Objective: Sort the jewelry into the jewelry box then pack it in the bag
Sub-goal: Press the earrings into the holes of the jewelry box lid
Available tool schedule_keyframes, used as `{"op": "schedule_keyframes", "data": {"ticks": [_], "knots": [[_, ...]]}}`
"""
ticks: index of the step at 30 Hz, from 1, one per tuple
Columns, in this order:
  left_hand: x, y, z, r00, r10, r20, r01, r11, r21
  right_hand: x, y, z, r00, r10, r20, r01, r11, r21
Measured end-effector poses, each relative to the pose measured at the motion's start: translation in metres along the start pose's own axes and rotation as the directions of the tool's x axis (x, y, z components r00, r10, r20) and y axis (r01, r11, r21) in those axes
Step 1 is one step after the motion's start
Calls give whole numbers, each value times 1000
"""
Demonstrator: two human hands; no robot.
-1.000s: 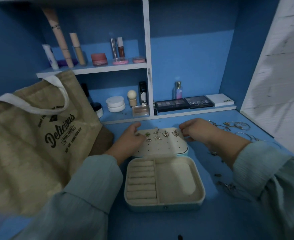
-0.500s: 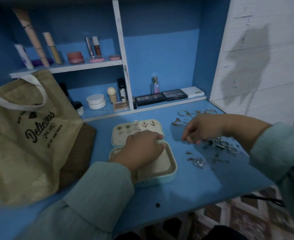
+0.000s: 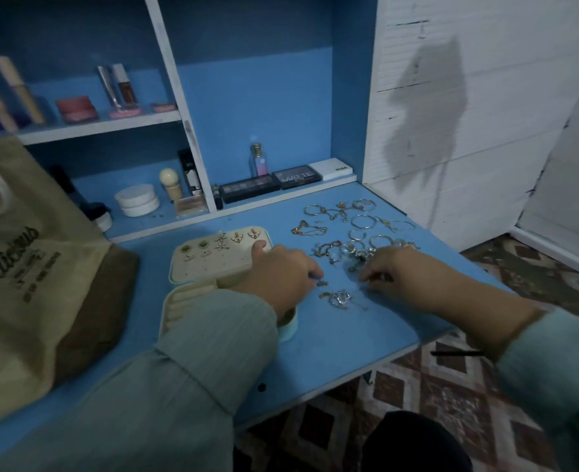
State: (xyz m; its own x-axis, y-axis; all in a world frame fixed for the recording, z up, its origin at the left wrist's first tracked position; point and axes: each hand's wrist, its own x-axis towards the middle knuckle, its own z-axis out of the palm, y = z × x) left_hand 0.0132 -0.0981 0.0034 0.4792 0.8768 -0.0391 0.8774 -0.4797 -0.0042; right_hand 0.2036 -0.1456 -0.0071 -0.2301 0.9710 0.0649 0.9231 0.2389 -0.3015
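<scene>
Fingers of left hand (image 3: 283,272) and right hand (image 3: 395,272) curl over loose jewelry (image 3: 341,299) beside jewelry box (image 3: 213,267); grasp unclear.

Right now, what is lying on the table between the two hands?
In the head view, a small dark jewelry piece lies on the blue table between the left hand and right hand, with a tangled silver cluster just nearer the camera.

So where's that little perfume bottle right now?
The perfume bottle stands on the low shelf at the back, just right of the white divider, behind the dark eyeshadow palettes.
</scene>
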Motion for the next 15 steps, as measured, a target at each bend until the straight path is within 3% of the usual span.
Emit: {"op": "schedule_keyframes", "data": {"ticks": [5,8,15], "knots": [[9,1,3,1000,5,-8,-6,1000,-27,-14,13,10,984,-26,-176,36,998,56],[10,0,6,999,11,-36,-13,998,-62,-18,15,13,964,32,-266,0,993,119],[7,-1,11,996,-28,-82,14,987,-157,-13,13,24,955,79,-286,-31,985,169]]}}
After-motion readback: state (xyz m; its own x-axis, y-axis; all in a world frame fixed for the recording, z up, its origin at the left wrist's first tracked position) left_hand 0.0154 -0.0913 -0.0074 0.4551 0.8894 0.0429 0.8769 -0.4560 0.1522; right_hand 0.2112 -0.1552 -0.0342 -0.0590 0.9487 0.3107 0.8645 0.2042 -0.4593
